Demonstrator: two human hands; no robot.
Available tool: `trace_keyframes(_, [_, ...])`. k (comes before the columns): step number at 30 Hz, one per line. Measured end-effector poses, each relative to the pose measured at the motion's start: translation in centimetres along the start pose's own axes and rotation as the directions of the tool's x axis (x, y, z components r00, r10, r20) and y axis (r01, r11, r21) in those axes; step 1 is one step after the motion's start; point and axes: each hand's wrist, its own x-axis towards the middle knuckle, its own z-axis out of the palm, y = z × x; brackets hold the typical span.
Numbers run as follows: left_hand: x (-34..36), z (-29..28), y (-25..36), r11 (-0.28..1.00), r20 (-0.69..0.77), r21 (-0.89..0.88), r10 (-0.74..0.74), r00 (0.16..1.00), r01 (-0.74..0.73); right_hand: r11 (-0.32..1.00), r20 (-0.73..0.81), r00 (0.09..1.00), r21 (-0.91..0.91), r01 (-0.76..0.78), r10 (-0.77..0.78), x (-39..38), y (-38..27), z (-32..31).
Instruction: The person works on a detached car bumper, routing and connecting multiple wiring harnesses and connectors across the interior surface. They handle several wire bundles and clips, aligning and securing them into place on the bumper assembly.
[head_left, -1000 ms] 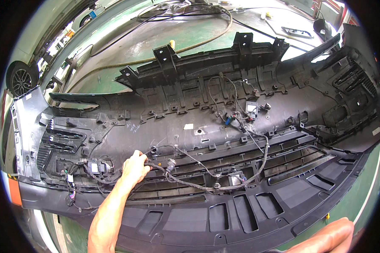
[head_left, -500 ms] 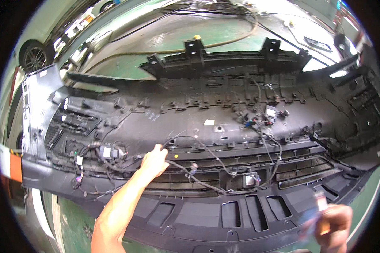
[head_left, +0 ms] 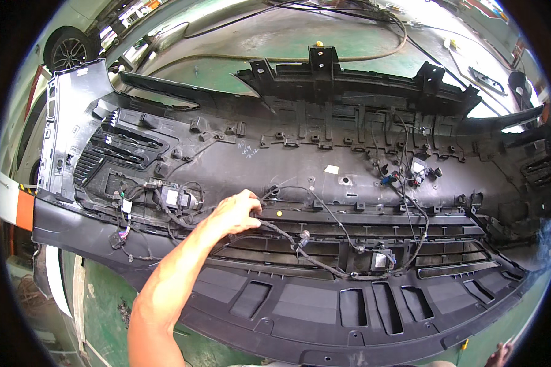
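Grasping a black wiring harness [head_left: 327, 268] with the left hand [head_left: 237, 212], just left of the middle of the frame, with fingers curled in around the cable and little gap left. Hidden behind the fingers: a short stretch of that cable. At the lower right edge of the frame, only a dim, blurred bit of the right hand [head_left: 501, 355]; cannot tell how far open, nor whether holding anything. Near it, at lower right, a small yellow piece [head_left: 464, 344] by the edge of a large black bumper cover [head_left: 217, 168].

Spread across nearly the full width of the frame, with inner side up, the same bumper cover, bearing the harness. Leading from the left hand toward lower right, past a small grey round part [head_left: 304, 237], over a slatted grille [head_left: 275, 249], then bending upward at centre right.

Left of the hand, a dark module with a white label [head_left: 172, 197]; at lower centre right, another labelled module [head_left: 380, 261]; farther up and right, a third [head_left: 419, 170], with a blue connector [head_left: 387, 178] just beside. In the upper left, a car wheel [head_left: 70, 51]; across the top, a long hose [head_left: 226, 56].
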Motion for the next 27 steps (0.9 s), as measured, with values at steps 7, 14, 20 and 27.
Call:
trace_keyframes(7, [-2.4, -2.8, -2.1, 0.991, -0.063, 0.072, -0.105, 0.992, 0.11, 0.894, -0.144, 0.915, -0.203, -0.4, 0.377, -0.6, 11.9, -4.4])
trace_keyframes(14, [-5.1, -3.8, -2.1, 0.97, 0.06, 0.194, -0.161, 0.985, 0.147, 0.927, -0.033, 0.999, -0.374, -0.037, 0.027, 2.9, 15.2, -5.3])
trace_keyframes(20, [-5.7, -3.5, -2.2, 0.958, 0.123, 0.211, -0.222, 0.967, 0.193, 0.988, -0.175, 0.984, 0.148, 0.047, -0.021, 11.0, 11.6, -3.3])
trace_keyframes(27, [-5.6, -2.6, -1.7, 0.966, 0.076, 0.237, -0.123, 0.99, 0.102, 0.935, -0.119, 0.954, 0.195, 0.295, -0.276, 5.9, -3.3, 7.6])
